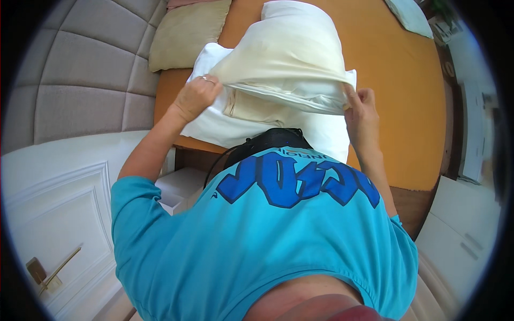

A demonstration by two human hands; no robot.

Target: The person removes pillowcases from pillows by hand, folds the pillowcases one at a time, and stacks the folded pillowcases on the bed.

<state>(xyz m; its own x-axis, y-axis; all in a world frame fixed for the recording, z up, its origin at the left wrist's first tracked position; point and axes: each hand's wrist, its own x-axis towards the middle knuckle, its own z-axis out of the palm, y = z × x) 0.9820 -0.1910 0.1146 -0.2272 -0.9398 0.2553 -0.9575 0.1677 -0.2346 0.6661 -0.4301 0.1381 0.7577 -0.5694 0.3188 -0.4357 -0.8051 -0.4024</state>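
A cream pillowcase (273,64) covers most of a white pillow (292,8), its open end toward me. My left hand (198,96) is closed on the left corner of the pillowcase's opening. At the right corner, my right hand (361,104) pinches the same edge between thumb and fingers. The opening is stretched between both hands, and white padding shows along it. Beneath lies a white pillow or folded cloth (214,123), with a folded cream cloth (257,107) on top of it.
An orange-covered bed (401,107) spreads out under these things. A beige pillow (187,35) leans by the padded grey headboard (85,69). A pale pillow (409,16) lies at the far right. White drawers (184,187) stand low at my left, a white cabinet (460,219) at the right.
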